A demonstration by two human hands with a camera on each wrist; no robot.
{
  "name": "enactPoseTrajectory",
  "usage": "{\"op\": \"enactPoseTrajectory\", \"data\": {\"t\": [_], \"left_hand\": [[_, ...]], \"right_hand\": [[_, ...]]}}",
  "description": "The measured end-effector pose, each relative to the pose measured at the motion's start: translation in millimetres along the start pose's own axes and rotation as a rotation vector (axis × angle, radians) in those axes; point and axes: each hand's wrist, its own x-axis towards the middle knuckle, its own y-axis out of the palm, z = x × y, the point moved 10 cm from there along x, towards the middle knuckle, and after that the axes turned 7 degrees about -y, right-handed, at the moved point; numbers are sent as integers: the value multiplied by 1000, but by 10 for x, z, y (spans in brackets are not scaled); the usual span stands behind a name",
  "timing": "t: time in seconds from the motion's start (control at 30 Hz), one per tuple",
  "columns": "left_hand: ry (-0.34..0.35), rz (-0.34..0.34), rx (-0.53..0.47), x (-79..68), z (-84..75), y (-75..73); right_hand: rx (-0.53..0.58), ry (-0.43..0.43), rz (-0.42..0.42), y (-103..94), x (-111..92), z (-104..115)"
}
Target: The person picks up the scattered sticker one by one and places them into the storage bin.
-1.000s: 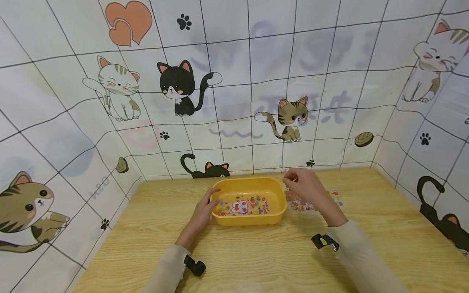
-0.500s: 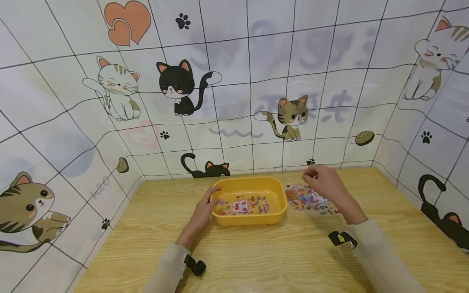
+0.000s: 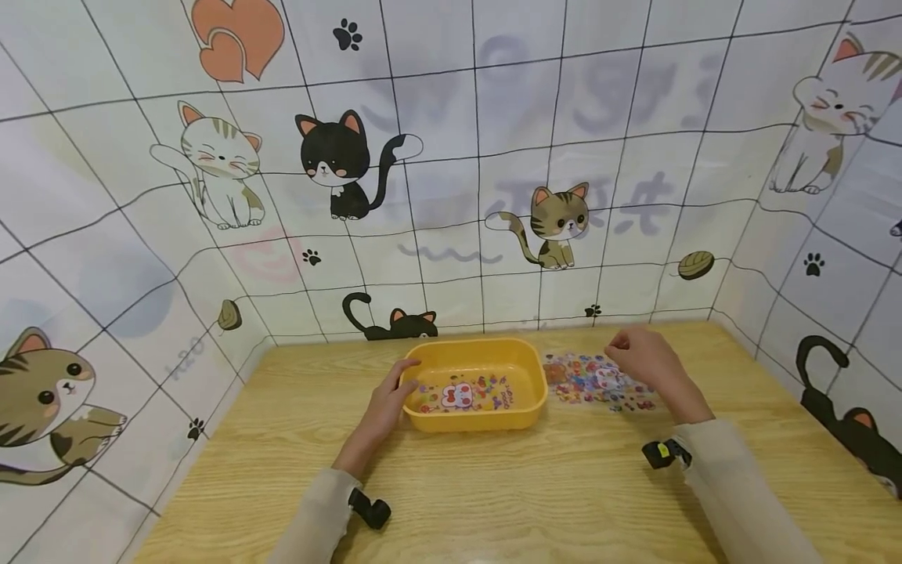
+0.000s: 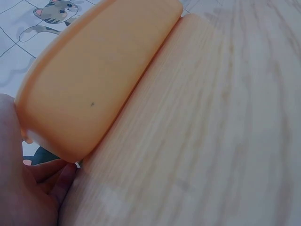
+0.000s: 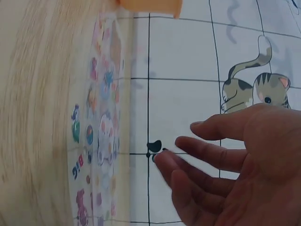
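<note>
A yellow plastic basin stands on the table, its outer wall filling much of the left wrist view. My left hand grips its left end, fingers over the rim. Rabbit-patterned stickers, with small colourful shapes and lettering, lie on the basin's floor. Right of the basin is a see-through sheet of colourful stickers, also with a rabbit face. Above the right part of that sheet hovers my right hand. In the right wrist view its fingers are loosely bent, thumb and forefinger apart, with nothing between them.
The wood-grain table meets a cloth backdrop printed with cats and grid lines just behind the basin. Side panels of the same cloth rise at left and right. Black cameras are strapped on both wrists.
My right hand has moved right, away from the basin's right rim, uncovering more of the sticker sheet. The left hand stays on the basin. The head view has shifted slightly.
</note>
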Motion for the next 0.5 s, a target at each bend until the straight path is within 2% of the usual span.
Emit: {"op": "enactPoseTrajectory", "data": {"t": [0.23, 0.33, 0.5], "left_hand": [[-1, -3, 18, -12, -12, -24], [-4, -3, 20, -21, -20, -27], [2, 9, 17, -7, -30, -4]], "right_hand": [[-41, 117, 119, 77, -58, -275], [-59, 141, 142, 115, -65, -374], [-25, 184, 182, 200, -97, -522]]}}
